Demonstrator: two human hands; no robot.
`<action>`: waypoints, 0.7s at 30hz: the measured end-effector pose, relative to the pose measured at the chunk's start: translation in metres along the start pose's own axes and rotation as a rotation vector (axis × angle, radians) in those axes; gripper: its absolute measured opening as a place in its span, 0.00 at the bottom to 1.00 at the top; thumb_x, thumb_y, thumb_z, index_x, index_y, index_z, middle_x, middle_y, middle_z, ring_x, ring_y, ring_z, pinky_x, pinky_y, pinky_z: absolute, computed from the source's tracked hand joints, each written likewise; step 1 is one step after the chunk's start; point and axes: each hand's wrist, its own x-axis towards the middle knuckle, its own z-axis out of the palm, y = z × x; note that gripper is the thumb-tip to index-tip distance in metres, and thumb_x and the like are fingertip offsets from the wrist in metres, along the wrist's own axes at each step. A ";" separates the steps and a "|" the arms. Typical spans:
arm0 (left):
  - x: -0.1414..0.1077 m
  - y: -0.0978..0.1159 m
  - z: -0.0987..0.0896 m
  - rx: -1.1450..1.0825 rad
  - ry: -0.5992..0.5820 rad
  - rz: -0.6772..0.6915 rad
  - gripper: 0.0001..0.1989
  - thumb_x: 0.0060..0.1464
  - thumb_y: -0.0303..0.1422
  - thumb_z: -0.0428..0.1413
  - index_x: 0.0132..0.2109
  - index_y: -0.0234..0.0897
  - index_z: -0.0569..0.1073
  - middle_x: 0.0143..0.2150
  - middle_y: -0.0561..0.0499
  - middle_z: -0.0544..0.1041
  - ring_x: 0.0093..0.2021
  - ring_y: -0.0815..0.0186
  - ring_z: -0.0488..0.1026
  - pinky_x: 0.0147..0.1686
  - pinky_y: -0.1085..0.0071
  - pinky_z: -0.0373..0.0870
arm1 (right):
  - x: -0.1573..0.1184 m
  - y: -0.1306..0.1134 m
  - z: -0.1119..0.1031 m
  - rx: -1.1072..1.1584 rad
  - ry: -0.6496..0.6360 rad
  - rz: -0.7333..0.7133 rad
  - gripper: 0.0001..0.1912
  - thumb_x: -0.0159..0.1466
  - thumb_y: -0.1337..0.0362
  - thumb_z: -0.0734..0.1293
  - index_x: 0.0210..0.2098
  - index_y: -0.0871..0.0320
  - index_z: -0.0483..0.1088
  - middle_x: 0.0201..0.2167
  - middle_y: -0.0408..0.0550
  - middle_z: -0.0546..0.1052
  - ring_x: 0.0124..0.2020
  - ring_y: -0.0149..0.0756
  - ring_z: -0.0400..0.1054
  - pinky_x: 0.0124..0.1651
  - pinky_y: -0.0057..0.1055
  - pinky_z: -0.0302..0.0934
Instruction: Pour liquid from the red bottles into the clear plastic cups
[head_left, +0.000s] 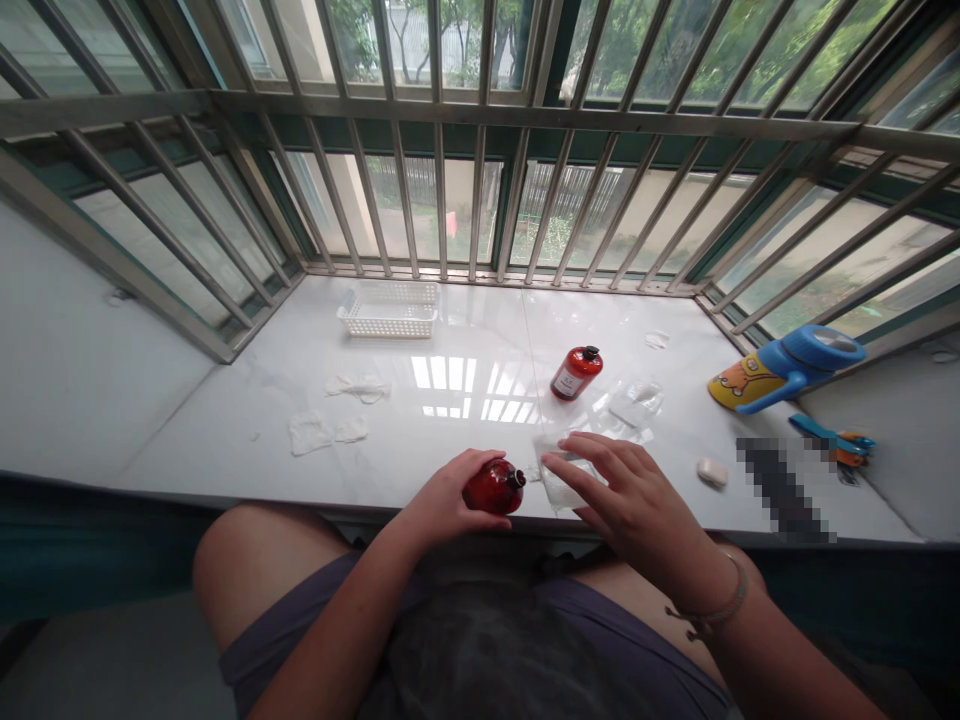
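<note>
My left hand [448, 500] is wrapped round a dark red bottle [491, 487] near the front edge of the white sill. The bottle's black neck points to the right. Beside it, my right hand [619, 485] has its fingers spread over a clear plastic wrapper [556, 478], partly covering it; whether the fingers touch it is unclear. Farther back stands a second red bottle [576, 375] with a black cap and a pale label. Another clear wrapper [636, 403] lies to the right of that bottle.
A white perforated basket [390, 312] sits at the back left. Crumpled white tissues [311, 434] lie at the left. At the right are a blue and yellow flask [780, 370], a small pale case [712, 472] and a blue-orange strap [844, 442]. Metal bars [480, 205] line the windows.
</note>
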 end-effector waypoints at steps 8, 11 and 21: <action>0.000 -0.004 0.001 -0.001 0.007 0.005 0.47 0.45 0.45 0.78 0.70 0.50 0.70 0.66 0.45 0.75 0.65 0.48 0.74 0.68 0.51 0.71 | 0.002 0.000 -0.001 -0.005 0.011 -0.022 0.25 0.73 0.74 0.63 0.67 0.52 0.70 0.61 0.57 0.76 0.63 0.51 0.69 0.58 0.49 0.67; 0.000 -0.004 0.001 0.003 0.008 0.004 0.47 0.46 0.45 0.78 0.70 0.50 0.70 0.66 0.45 0.75 0.65 0.48 0.74 0.68 0.52 0.71 | 0.002 0.000 0.000 0.001 0.012 -0.026 0.26 0.73 0.75 0.63 0.68 0.53 0.70 0.61 0.57 0.76 0.64 0.52 0.69 0.58 0.50 0.67; 0.000 -0.003 0.000 -0.003 0.009 0.003 0.47 0.46 0.46 0.78 0.70 0.50 0.70 0.66 0.45 0.75 0.65 0.48 0.74 0.68 0.52 0.70 | 0.003 -0.003 0.005 0.014 -0.003 -0.012 0.29 0.70 0.76 0.64 0.68 0.51 0.69 0.62 0.56 0.76 0.64 0.51 0.70 0.59 0.49 0.67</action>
